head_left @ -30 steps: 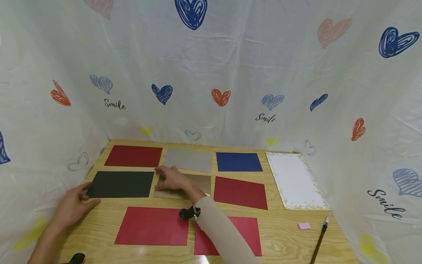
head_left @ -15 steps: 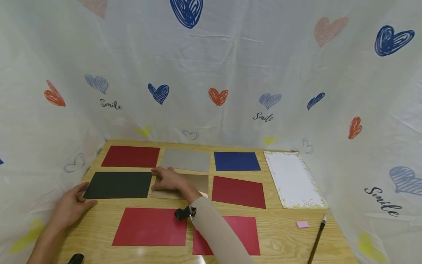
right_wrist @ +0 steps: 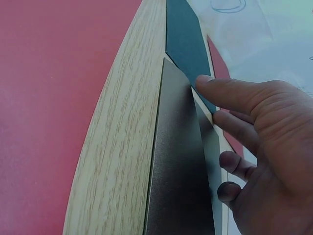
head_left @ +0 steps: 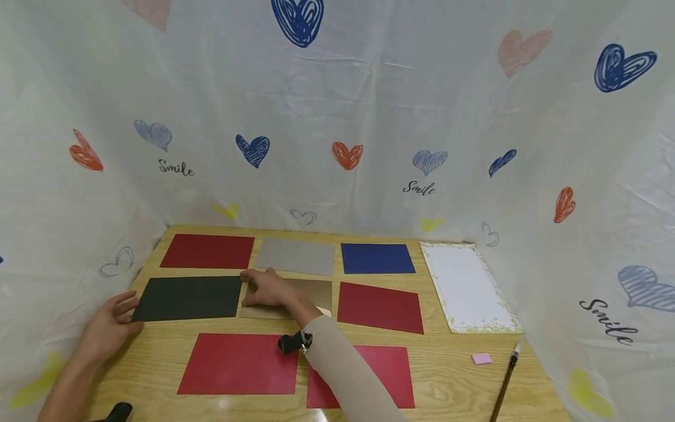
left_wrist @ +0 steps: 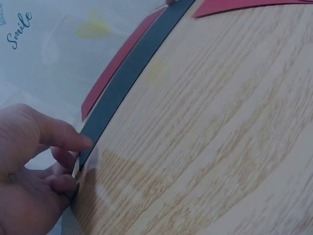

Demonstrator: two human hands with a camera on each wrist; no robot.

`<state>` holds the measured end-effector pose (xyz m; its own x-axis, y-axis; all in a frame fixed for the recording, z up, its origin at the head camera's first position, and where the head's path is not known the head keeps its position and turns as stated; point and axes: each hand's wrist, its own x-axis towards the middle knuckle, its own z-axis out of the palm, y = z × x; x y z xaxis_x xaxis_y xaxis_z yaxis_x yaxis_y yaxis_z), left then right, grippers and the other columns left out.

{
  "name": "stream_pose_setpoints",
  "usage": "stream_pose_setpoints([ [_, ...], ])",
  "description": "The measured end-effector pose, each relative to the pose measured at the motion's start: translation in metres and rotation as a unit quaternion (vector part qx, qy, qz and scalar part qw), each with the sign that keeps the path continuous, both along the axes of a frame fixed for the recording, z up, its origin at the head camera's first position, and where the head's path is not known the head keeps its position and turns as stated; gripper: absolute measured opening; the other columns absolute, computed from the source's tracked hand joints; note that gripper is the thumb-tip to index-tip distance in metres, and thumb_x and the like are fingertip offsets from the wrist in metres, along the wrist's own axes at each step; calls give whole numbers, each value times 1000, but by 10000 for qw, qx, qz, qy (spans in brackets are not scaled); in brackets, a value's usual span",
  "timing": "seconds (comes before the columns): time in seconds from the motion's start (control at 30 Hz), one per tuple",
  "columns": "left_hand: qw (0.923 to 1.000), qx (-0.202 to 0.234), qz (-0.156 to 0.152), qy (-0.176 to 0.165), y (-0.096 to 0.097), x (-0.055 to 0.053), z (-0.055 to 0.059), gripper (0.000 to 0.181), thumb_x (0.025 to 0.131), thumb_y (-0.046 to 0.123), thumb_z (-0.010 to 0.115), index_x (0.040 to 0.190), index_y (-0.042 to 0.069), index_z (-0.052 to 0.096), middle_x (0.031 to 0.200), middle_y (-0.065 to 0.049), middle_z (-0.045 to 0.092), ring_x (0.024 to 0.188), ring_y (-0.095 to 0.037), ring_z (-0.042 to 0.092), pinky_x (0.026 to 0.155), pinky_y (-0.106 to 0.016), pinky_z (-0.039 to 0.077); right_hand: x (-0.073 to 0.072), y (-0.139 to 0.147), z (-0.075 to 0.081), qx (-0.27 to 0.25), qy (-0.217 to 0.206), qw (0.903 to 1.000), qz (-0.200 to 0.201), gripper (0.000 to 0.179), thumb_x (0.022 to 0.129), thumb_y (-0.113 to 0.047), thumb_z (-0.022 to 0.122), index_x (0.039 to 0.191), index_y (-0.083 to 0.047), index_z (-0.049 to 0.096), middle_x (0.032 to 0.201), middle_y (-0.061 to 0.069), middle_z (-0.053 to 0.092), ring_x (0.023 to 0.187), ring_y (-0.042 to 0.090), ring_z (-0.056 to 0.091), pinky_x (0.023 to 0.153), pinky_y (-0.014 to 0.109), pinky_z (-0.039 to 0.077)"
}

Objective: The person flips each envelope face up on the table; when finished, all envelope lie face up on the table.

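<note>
A dark green paper sheet (head_left: 188, 298) lies flat at the left of the wooden table. My left hand (head_left: 108, 325) touches its left edge with the fingers, thumb beside the near corner; in the left wrist view the thumb tip (left_wrist: 87, 142) meets the sheet's end. My right hand (head_left: 270, 289) reaches across a brown-gold sheet (head_left: 311, 290), fingertips at the green sheet's far right corner. Its fingers (right_wrist: 234, 95) look loosely bent in the right wrist view and grip nothing. A grey sheet (head_left: 297, 256) lies just beyond that hand.
Dark red (head_left: 208, 251) and blue (head_left: 378, 258) sheets lie in the back row. Another red sheet (head_left: 379, 308) is right of centre; two brighter red ones, including the left one (head_left: 239, 363), lie in front. White bordered paper (head_left: 469, 287), a pink block (head_left: 481, 358) and a brush (head_left: 504, 384) are at right.
The green sheet's left end has shifted slightly toward me, turning the sheet a little. My left hand has drawn slightly left, its thumb back from under the near edge. My right hand stays about the same.
</note>
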<state>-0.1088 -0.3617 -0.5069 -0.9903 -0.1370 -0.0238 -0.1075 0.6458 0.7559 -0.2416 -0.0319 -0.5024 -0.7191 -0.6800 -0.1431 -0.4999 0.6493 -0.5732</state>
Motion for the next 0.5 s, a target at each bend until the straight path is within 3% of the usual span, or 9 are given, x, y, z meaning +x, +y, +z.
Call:
stream_pose_setpoints([
  [0.07, 9998, 117, 118, -88, -1, 0, 2, 77, 87, -2, 70, 148, -18, 25, 134, -41, 48, 82, 17, 42, 65, -11, 44, 0, 0, 0, 16, 9, 10000, 7, 67, 89, -30, 77, 149, -22, 48, 141, -16, 58, 134, 18, 41, 101, 22, 40],
  [0.17, 9984, 501, 243, -80, -3, 1, 2, 78, 88, -4, 69, 149, -17, 24, 115, -2, 67, 83, 18, 44, 67, -10, 45, -1, 0, 1, 23, 0, 10000, 19, 67, 89, -29, 77, 149, -21, 48, 141, -14, 58, 137, 20, 40, 105, 23, 38],
  [0.23, 9967, 751, 292, 43, -3, 4, 1, 75, 87, -7, 68, 150, -13, 28, 104, 27, 58, 83, 16, 46, 67, -11, 46, -1, 0, 1, 18, -1, 10000, 36, 67, 89, -29, 77, 149, -20, 48, 141, -14, 59, 139, 20, 40, 110, 25, 35],
  [0.3, 9936, 1069, 324, 192, -4, 6, 0, 72, 86, -12, 65, 150, -1, 35, 98, 42, 45, 82, 13, 49, 66, -12, 46, -1, 0, 1, 25, 11, 10000, 79, 68, 90, -29, 76, 150, -20, 47, 142, -13, 58, 141, 20, 39, 115, 28, 29],
  [0.4, 9879, 1442, 379, 432, -4, 9, -2, 73, 84, -18, 61, 142, 24, 46, 99, 43, 50, 81, 10, 51, 64, -13, 47, -2, 0, 1, 9, 19, 9999, 107, 68, 90, -29, 76, 150, -19, 47, 142, -13, 58, 142, 20, 38, 118, 30, 25],
  [0.5, 9791, 1904, 394, 596, -5, 11, -4, 76, 84, -22, 57, 131, 36, 49, 100, 40, 57, 82, 10, 54, 64, -12, 47, -2, -1, 1, 12, -7, 9999, 107, 67, 90, -29, 76, 150, -19, 47, 142, -13, 58, 141, 21, 39, 115, 29, 30],
])
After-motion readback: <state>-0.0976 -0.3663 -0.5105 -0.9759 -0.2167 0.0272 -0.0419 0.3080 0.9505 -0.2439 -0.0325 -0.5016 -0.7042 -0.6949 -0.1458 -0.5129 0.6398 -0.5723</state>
